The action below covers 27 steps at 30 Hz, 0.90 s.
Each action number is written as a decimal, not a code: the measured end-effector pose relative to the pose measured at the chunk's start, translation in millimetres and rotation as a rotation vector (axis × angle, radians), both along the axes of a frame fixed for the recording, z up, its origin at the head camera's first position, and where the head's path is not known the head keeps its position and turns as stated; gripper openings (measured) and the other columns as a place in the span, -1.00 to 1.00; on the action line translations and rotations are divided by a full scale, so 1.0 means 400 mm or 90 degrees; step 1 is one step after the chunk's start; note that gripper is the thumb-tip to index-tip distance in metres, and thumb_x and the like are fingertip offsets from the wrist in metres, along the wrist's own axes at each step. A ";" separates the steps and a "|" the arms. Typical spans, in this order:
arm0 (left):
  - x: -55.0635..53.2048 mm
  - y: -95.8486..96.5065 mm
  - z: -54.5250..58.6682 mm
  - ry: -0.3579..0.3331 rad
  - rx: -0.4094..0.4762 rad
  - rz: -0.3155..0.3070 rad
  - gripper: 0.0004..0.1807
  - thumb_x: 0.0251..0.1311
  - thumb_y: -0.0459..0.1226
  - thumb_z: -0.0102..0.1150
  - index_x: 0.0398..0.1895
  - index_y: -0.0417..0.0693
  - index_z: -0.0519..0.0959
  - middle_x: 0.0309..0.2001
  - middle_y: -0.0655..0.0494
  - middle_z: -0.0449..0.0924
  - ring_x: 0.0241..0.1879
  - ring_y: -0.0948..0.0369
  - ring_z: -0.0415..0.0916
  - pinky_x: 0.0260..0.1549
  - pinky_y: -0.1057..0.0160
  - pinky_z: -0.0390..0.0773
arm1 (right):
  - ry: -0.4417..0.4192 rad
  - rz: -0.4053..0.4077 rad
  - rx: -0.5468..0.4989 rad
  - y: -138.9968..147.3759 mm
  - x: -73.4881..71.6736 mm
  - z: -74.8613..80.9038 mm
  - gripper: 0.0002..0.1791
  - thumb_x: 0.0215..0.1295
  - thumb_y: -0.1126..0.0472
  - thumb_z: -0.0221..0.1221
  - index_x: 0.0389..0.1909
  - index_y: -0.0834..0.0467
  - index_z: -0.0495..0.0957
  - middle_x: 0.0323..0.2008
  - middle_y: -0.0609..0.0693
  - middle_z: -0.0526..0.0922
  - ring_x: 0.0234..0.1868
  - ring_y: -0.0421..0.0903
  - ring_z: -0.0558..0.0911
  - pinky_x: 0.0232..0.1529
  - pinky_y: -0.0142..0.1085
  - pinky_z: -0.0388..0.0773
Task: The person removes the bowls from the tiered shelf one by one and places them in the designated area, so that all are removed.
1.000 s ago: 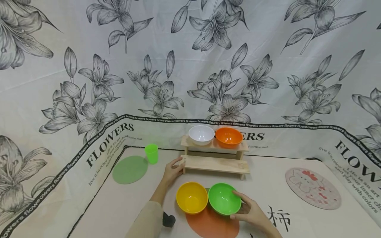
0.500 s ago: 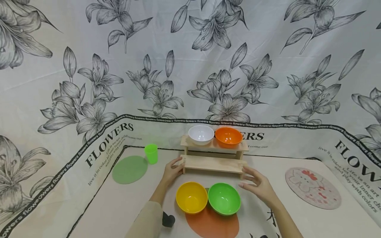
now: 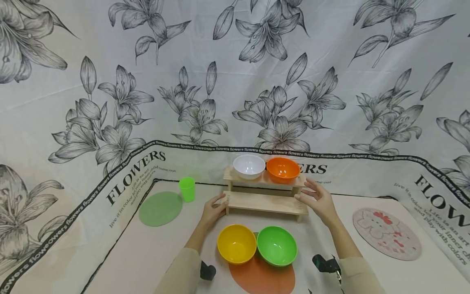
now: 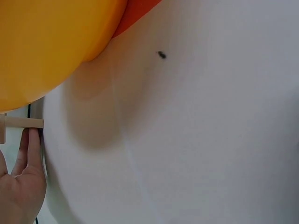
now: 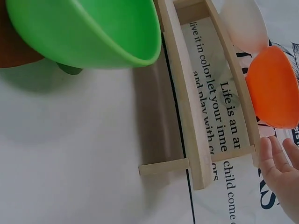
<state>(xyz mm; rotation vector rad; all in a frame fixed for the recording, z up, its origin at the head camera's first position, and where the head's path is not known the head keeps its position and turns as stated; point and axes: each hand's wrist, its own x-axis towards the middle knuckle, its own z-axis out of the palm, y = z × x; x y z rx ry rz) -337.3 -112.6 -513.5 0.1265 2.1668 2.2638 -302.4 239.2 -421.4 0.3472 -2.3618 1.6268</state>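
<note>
2 rear bowls (image 3: 249, 167) on upr tier (image 3: 228, 174) of rack (image 3: 262, 202), 2 front bowls (image 3: 236, 245) before it, cup (image 3: 187, 190) to L.

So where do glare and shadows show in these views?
Head view: small glints inside the yellow bowl and green bowl; left wrist view: a soft shadow below the yellow bowl; right wrist view: a soft shadow alongside the wooden rack.

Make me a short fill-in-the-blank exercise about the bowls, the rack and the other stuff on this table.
1. On the upper shelf of the wooden rack, the white bowl sits beside the ____ bowl.
2. The left hand is at one end of the rack's ____ shelf.
3. Nearer the person, the yellow bowl sits beside the ____ bowl.
4. Beside the round green mat stands a bright green ____.

Missing words: orange; lower; green; cup.
</note>
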 end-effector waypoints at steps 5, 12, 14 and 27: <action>-0.006 0.000 -0.009 0.006 -0.011 0.009 -0.48 0.23 -0.29 0.18 0.25 -0.24 0.38 -0.18 -0.19 0.59 -0.19 0.10 0.58 -0.09 0.08 0.62 | -0.029 0.014 -0.023 -0.006 -0.045 0.018 -0.13 0.18 0.20 0.28 0.42 0.27 0.04 0.30 0.37 0.22 0.19 0.30 0.39 -0.13 -0.64 0.49; -0.008 -0.001 -0.013 -0.004 -0.010 0.008 -0.48 0.22 -0.29 0.20 0.25 -0.23 0.39 -0.20 -0.16 0.58 -0.25 0.19 0.57 -0.09 0.09 0.62 | -0.039 0.039 -0.033 -0.026 -0.090 0.037 -0.13 0.17 0.21 0.29 0.43 0.22 0.03 0.31 0.36 0.21 0.19 0.29 0.39 0.01 -0.42 0.54; -0.008 -0.002 -0.014 -0.003 -0.013 0.009 -0.48 0.22 -0.28 0.20 0.24 -0.23 0.39 -0.21 -0.15 0.58 -0.26 0.20 0.56 -0.10 0.10 0.63 | -0.051 0.041 -0.031 -0.032 -0.099 0.042 -0.11 0.17 0.19 0.29 0.44 0.19 0.03 0.31 0.36 0.20 0.20 0.30 0.39 0.07 -0.25 0.53; -0.007 -0.002 -0.011 0.003 -0.017 0.007 -0.50 0.23 -0.30 0.18 0.24 -0.22 0.40 -0.20 -0.18 0.59 -0.27 0.22 0.56 -0.12 0.15 0.64 | -0.103 0.026 0.004 -0.056 -0.144 0.051 -0.04 0.16 0.13 0.29 0.46 0.22 -0.06 0.36 0.34 0.11 0.23 0.30 0.33 0.02 -0.25 0.58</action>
